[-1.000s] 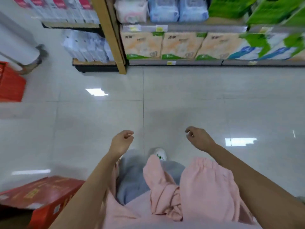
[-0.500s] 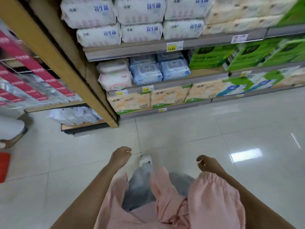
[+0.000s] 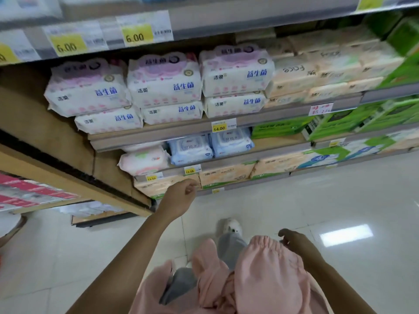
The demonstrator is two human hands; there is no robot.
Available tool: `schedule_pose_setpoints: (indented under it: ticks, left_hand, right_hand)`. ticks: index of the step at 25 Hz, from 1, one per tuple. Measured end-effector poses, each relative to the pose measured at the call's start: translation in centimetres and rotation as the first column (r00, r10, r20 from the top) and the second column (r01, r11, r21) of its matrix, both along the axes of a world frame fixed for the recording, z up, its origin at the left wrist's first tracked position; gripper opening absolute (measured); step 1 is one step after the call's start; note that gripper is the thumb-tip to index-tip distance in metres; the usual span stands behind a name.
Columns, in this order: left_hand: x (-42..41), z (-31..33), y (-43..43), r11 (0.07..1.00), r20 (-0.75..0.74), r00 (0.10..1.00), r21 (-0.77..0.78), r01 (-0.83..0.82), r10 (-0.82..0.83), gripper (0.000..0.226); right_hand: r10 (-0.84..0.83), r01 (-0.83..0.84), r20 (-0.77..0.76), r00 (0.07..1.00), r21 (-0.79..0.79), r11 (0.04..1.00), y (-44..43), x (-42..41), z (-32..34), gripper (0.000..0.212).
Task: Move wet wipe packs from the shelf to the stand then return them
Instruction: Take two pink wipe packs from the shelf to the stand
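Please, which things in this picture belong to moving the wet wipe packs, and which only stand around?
For the job:
white-and-pink soft wipe packs
pale blue lidded wipe packs
grey metal shelf
empty left hand
empty right hand

Just there:
green cardboard boxes
beige tissue packs
yellow price tags
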State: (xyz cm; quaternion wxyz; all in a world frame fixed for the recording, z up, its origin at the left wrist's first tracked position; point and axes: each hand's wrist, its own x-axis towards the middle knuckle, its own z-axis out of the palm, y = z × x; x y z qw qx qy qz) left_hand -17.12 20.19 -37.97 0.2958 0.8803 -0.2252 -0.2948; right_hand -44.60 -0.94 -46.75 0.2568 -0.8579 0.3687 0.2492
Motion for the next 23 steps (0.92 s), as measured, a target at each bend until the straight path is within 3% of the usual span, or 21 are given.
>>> schedule_pose_setpoints:
  ticks: [4,7,12,17,23]
  left_hand:
    - [1.7,4.8,-6.3,0.986,0.101,0.994,-0.163,0.042,-0.026,0.028]
    - [3.3,9.5,-9.8,0.945,0.224,0.975,-0.319,0.072,0.002,0.029]
    - [5.5,18.5,-13.7,0.848,0.508,0.859,-0.483,0.218,0.068,0.031]
    - [7.9,25.7,-17.3,0.752,0.627,0.758,-0.585,0.303,0.182,0.033]
    - [12.9,31.7,-22.5,0.753,0.706,0.646,-0.585,0.301,0.29,0.037]
  right_hand:
    - [0.266,-0.206,0.333,0.905,-0.204,0.957,-7.2,11.2,8.2,0.03]
    - [0.48,-0.237,0.549,0.684,-0.456,0.858,-10.2,18.0,16.3,0.029]
    - [0.634,-0.115,0.69,0.349,-0.64,0.76,-10.8,23.6,27.1,0.028]
    - [0.611,0.037,0.771,0.179,-0.626,0.779,-12.0,26.5,33.5,0.029]
    - [0.497,0.16,0.862,0.104,-0.508,0.847,-16.2,32.6,38.6,0.037]
